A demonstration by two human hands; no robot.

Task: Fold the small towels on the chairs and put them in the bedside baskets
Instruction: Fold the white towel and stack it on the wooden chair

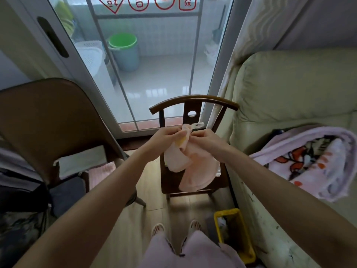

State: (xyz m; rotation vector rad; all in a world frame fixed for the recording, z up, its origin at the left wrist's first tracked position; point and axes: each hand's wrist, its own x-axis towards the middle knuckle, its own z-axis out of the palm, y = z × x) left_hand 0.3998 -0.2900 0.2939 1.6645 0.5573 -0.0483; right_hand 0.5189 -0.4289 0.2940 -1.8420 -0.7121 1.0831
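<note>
Above the seat of the small dark wooden chair [193, 105], a peach-pink small towel [195, 167] is being held up by both hands. Its top edge is being pinched by the left hand [164, 140], whose fingers are curled tightly round the cloth, and the same edge is being gripped just beside it by the right hand [207, 141], likewise curled closed on the fabric. The two hands are being kept nearly touching, with a small bunch of cloth being squeezed up between them. Below the hands, the rest of the towel is being left to hang in loose folds, its lower end draping down to the chair seat; whether it is resting on the seat cannot be told.

To the left of the left hand, well apart, a pink textured towel [101, 174] is lying on the seat of a larger brown chair [48, 122], just beside a pale folded cloth [81, 161]. Below the right hand, near the person's feet, a yellow basket [247, 240] is standing on the wooden floor against the side of the cream sofa [289, 89]. To the right of the right hand, a lilac patterned blanket [318, 163] is bundled on that sofa. Beyond both hands, a green bucket [123, 49] is being seen through the glass door [160, 80].
</note>
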